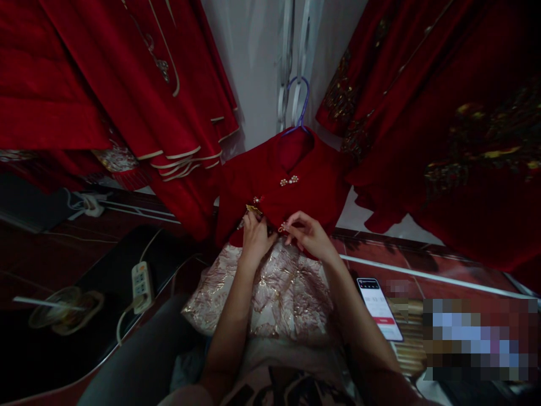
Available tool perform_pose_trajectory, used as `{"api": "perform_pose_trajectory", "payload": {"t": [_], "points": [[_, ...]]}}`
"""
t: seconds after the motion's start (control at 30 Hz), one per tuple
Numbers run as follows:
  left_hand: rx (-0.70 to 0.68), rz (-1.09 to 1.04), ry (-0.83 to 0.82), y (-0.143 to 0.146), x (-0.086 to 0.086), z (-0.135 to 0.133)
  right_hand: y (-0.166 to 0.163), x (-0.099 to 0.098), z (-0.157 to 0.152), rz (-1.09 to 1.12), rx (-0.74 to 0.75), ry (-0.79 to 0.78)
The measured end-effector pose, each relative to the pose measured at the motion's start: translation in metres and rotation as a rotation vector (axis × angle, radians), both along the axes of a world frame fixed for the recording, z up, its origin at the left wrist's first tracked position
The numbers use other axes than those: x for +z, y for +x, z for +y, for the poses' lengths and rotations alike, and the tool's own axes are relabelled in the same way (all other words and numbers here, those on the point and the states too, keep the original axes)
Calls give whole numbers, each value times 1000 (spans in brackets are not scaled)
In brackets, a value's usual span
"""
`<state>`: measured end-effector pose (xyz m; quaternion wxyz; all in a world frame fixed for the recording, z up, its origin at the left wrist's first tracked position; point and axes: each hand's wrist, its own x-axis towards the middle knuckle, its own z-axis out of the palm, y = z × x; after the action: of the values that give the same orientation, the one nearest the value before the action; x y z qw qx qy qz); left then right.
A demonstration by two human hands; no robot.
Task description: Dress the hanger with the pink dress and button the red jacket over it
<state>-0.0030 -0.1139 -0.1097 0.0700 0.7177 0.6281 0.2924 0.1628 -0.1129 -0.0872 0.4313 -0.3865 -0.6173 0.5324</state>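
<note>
A red jacket (308, 197) with a pale pink, gold-threaded brocade skirt part (279, 287) hangs in front of me on a blue hanger (305, 101). Near its collar sits a pearl-and-gold clasp (289, 181); lower left is a smaller beaded button (257, 199). My left hand (255, 234) is closed on the jacket's front beside a gold ornament (252, 209), its fingertips partly hidden. Close by on the right, my right hand (310, 234) pinches a small gold loop clasp (282, 228) at the jacket's lower front.
Red garments (169, 113) hang at left, with more embroidered red garments (422, 141) at right. A lit phone (380, 309) lies right of my forearm on a slatted wooden surface (408, 324). On a black seat at left are a power strip (142, 287) and a plastic cup with a straw (57, 307).
</note>
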Motion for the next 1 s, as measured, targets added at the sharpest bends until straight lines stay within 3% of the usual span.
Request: {"api": "perform_pose_trajectory", "payload": {"t": [0.13,0.23,0.53,0.73,1.0], "points": [[-83,-30,-202,-1,-3,3,-21,-19,4,-119,-25,221],[-79,-38,-237,-1,-8,8,-26,-32,9,-192,-83,347],[-83,-637,-226,-16,-40,29,-23,-64,30,-365,-239,357],[-199,-1079,-461,-24,-39,33,-18,-66,32,-324,-187,338],[-294,-910,-470,-31,-32,26,-5,-57,31,-276,-28,222]]}}
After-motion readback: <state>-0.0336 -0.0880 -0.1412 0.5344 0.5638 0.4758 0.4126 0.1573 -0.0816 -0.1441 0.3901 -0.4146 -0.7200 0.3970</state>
